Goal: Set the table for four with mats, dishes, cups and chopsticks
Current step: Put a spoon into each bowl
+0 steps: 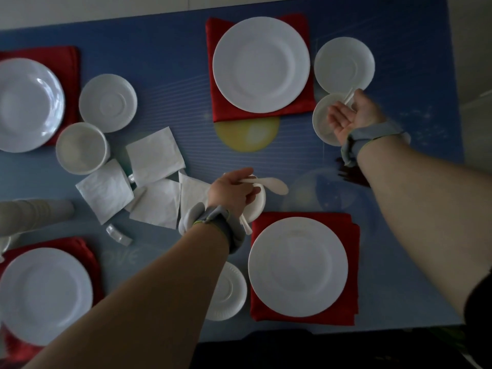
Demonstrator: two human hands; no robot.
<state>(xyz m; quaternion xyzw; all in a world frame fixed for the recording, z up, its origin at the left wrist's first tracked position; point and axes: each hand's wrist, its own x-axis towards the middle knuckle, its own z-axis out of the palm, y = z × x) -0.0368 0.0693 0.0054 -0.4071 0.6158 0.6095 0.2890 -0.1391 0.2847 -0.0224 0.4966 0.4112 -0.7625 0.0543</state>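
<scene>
Left hand [234,193] pinches a white spoon [269,182]; right hand [351,113] pinches another over a small bowl [323,123]: lower it gently, handle outward

Four red mats [262,110] lie on the blue table [159,62], each carrying a large white plate [261,64]. Small saucers [107,102] sit beside them, with a white bowl [81,147] at far left. The left hand [231,193] holds a white spoon [271,183] over a small bowl [259,206]; the right hand [351,113] grips what appears to be another spoon above a second bowl [320,121].
</scene>
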